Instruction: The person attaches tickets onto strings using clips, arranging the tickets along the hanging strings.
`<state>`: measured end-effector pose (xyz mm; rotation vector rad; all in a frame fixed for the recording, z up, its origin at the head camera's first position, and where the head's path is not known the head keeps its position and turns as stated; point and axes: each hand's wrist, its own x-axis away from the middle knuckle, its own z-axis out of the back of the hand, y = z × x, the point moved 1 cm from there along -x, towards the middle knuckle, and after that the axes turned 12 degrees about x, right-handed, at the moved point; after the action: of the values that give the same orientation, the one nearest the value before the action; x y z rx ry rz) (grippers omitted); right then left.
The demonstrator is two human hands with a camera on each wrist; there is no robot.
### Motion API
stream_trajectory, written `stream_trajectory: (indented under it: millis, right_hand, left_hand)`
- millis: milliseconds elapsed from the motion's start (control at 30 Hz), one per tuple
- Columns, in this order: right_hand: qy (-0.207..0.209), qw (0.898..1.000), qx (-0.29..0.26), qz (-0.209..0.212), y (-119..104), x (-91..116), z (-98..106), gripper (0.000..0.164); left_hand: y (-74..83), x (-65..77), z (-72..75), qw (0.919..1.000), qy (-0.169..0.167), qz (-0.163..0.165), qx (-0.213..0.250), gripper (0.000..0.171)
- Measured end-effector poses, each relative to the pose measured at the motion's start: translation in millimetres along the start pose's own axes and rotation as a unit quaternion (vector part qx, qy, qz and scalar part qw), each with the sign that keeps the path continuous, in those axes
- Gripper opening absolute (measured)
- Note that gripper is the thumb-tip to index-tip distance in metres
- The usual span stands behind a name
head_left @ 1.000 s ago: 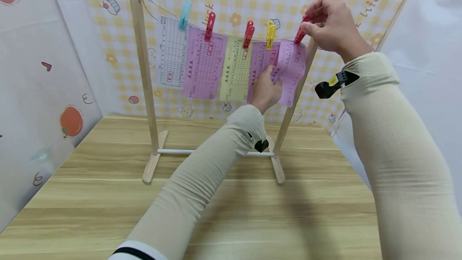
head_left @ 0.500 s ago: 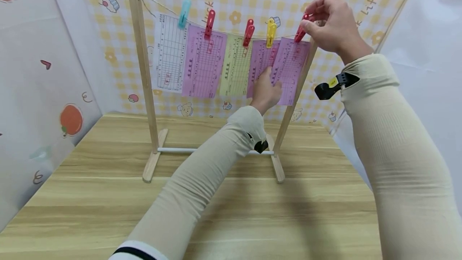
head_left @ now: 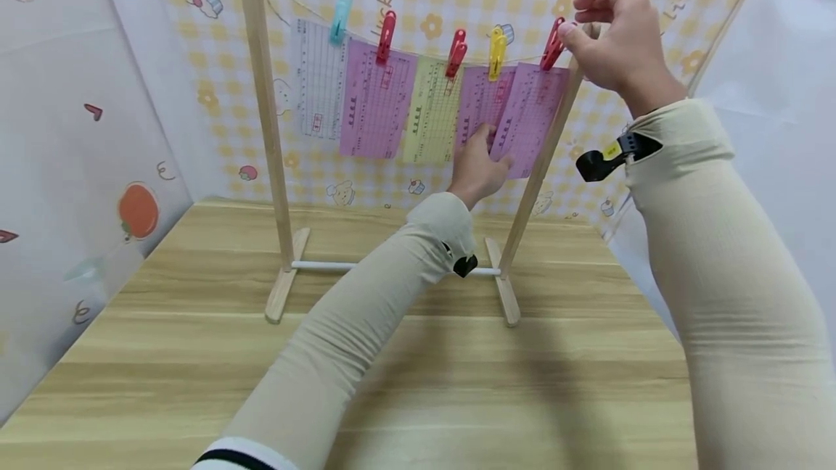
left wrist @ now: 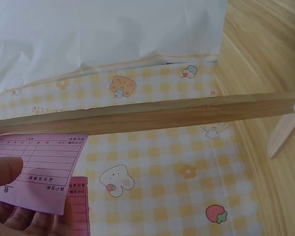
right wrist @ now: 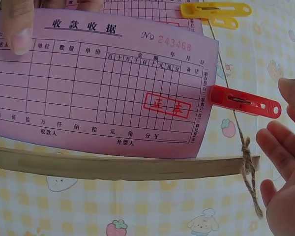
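Note:
A pink receipt slip (head_left: 532, 118) hangs at the right end of the twine (right wrist: 226, 66), its upper edge held by a red clothespin (right wrist: 243, 102). My left hand (head_left: 479, 165) pinches this slip by its left edge, thumb in front and fingers behind, as the left wrist view shows. Beside the red clothespin is my right hand (head_left: 617, 42); its thumb and fingers are spread apart, and the right wrist view shows a gap between them and the clothespin. Another pink slip (head_left: 473, 96), under a yellow clothespin (head_left: 497, 53), is partly covered by the held slip and my left hand.
Further left hang a yellow-green slip (head_left: 431, 111), a pink slip (head_left: 377, 104) and a white slip (head_left: 320, 85), clipped by red and blue clothespins. A wooden frame (head_left: 266, 122) with a white crossbar (head_left: 323, 266) stands on the wood-grain table (head_left: 457, 397). Behind is a checked cloth (left wrist: 152, 182).
The curled right-hand pink slip has flattened and hangs straight. My right hand has let go of the red clothespin and drawn slightly up and right. My left hand keeps holding the slip.

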<state>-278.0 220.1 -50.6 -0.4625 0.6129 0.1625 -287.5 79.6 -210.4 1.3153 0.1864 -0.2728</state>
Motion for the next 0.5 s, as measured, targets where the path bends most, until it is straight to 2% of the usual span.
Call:
stream_trajectory:
  millis: [167, 333, 500]
  right_hand:
    - [0.031, 0.999, -0.001, 0.017, 0, 6, 1, 0.023]
    - [0.059, 0.997, -0.007, 0.039, 2, 16, -1, 0.024]
    - [0.096, 0.994, -0.006, 0.058, 6, 31, -4, 0.029]
  left_hand:
    - [-0.9, 7.1, 10.3, 0.9995, -0.03, 0.003, -0.006, 0.049]
    - [-3.2, 17.6, 29.7, 0.9978, -0.065, -0.002, -0.014, 0.043]
    - [-6.1, 28.5, 49.8, 0.9964, -0.08, -0.017, -0.023, 0.04]
